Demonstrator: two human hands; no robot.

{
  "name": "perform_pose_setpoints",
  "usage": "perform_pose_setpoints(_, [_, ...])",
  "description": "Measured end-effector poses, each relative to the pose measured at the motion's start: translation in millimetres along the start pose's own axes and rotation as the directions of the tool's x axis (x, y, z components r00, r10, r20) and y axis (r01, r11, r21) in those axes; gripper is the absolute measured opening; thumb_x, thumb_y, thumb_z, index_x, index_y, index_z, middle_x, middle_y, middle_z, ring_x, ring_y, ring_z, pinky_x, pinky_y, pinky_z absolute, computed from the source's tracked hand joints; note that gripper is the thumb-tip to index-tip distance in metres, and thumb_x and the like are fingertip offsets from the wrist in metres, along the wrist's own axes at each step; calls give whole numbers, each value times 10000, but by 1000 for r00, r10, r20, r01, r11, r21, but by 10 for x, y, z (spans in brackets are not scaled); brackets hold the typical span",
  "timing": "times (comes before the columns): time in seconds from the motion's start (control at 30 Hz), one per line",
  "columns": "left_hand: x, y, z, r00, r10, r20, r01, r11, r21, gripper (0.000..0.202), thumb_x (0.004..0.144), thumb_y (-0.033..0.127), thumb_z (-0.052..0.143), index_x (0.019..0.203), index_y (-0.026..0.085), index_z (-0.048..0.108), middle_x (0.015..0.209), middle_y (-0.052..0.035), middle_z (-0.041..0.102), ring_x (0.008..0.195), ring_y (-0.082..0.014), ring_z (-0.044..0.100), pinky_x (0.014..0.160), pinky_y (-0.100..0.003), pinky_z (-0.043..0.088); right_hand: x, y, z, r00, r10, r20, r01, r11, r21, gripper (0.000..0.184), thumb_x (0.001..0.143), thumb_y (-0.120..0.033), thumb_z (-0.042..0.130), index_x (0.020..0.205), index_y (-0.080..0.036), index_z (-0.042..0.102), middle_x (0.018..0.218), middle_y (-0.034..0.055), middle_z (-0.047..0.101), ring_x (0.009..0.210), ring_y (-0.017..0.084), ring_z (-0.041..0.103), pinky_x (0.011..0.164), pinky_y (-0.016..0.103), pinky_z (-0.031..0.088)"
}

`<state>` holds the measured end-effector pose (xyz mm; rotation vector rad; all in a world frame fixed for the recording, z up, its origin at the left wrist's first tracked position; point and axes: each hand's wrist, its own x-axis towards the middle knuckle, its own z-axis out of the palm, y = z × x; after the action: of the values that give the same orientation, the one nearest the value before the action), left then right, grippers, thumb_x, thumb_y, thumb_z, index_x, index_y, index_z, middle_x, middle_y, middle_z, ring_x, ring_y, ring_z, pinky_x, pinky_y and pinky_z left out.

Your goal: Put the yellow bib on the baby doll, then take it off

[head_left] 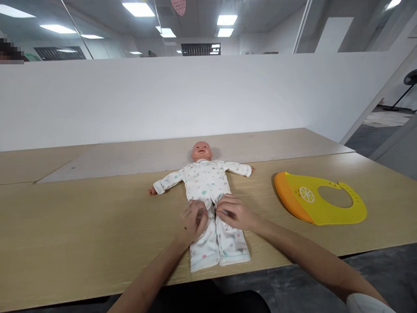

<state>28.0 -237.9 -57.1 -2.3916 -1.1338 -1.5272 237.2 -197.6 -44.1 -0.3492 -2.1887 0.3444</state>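
Note:
A baby doll (201,151) lies on its back on the table, head away from me and arms spread. It wears a white patterned top (205,178) and matching pants (204,254). My left hand (195,219) is closed at the waist on the doll's left-hand side in view, its fingers curled at the cloth. Opposite it, my right hand (235,212) pinches at the waist of the pants near the middle. A small dark gap shows between the hands, where top and pants meet. The fingertips partly hide the cloth.
To the right lies a yellow silicone bib (337,213) with an orange pocket and a citrus-slice print. The wooden table (97,230) reaches a white partition (156,100) with glass above. Its front edge runs just below the pant legs. A fan (410,78) stands far right.

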Motion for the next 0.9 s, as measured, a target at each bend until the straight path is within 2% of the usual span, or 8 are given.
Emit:
perform_pose_setpoints(0.1, [-12, -166, -55, 961, -244, -130, 250, 968, 30, 34, 851, 210, 532, 821, 223, 540, 695, -18, 611, 628, -186, 575, 607, -324, 488, -32, 87, -38, 976, 175, -128, -165, 983, 85, 148, 943, -209, 517, 836, -141, 594, 817, 27, 636, 792, 89, 566, 758, 223, 441])
perform_pose_setpoints(0.17, [-12, -338, -96, 895, -401, -197, 415, 909, 37, 82, 851, 271, 515, 789, 222, 535, 669, -14, 589, 584, -178, 545, 564, -315, 465, -58, 234, -81, 899, 403, -171, -376, 911, 170, 200, 949, -270, 508, 834, -136, 603, 806, 26, 634, 764, 87, 567, 723, 208, 435])
perform_pose_setpoints(0.33, [4, -804, -227, 743, -633, -214, 657, 751, 60, 111, 780, 333, 514, 771, 231, 555, 643, -6, 595, 581, -184, 560, 563, -308, 461, -8, 713, -199, 556, 825, -105, -712, 537, 453, 275, 904, -363, 556, 779, -120, 594, 749, 30, 609, 681, 95, 539, 643, 197, 424])
perform_pose_setpoints(0.43, [2, -997, -287, 634, -752, -178, 769, 637, 49, 120, 736, 298, 522, 800, 218, 584, 714, -42, 640, 694, -223, 615, 672, -362, 502, 152, 925, -241, 308, 948, 75, -726, 183, 663, 304, 936, -394, 528, 846, -111, 593, 750, 54, 626, 630, 109, 563, 599, 214, 459])
perform_pose_setpoints(0.53, [-21, -1116, -306, 602, -773, -201, 791, 611, 19, 127, 720, 233, 524, 822, 193, 586, 795, -93, 669, 767, -255, 643, 729, -404, 511, 345, 1050, -235, 169, 974, 148, -700, 13, 714, 348, 945, -443, 543, 937, -98, 591, 782, 86, 663, 680, 131, 615, 670, 242, 531])
perform_pose_setpoints(0.73, [-71, -1234, -314, 626, -746, -228, 760, 649, -37, 107, 742, 195, 537, 844, 191, 565, 832, -110, 682, 781, -245, 662, 754, -402, 527, 472, 1165, -269, 126, 991, 54, -804, 71, 591, 94, 902, -208, 547, 913, -122, 584, 808, 85, 670, 674, 121, 605, 658, 227, 502])
perform_pose_setpoints(0.83, [-79, -1247, -310, 618, -742, -260, 768, 641, -4, 111, 719, 163, 556, 820, 207, 572, 789, -65, 670, 762, -226, 656, 752, -392, 534, 396, 1237, -416, 260, 958, -119, -945, 278, 172, 163, 887, -237, 547, 784, -120, 592, 702, 62, 613, 584, 101, 505, 589, 228, 400])
perform_pose_setpoints(0.9, [-83, -1234, -307, 623, -740, -254, 767, 642, 9, 103, 729, 152, 555, 807, 213, 584, 774, -48, 661, 750, -214, 647, 739, -379, 535, 341, 1277, -531, 300, 946, -126, -952, 304, 18, 191, 888, -256, 548, 792, -115, 633, 702, 52, 609, 584, 105, 484, 599, 241, 364])
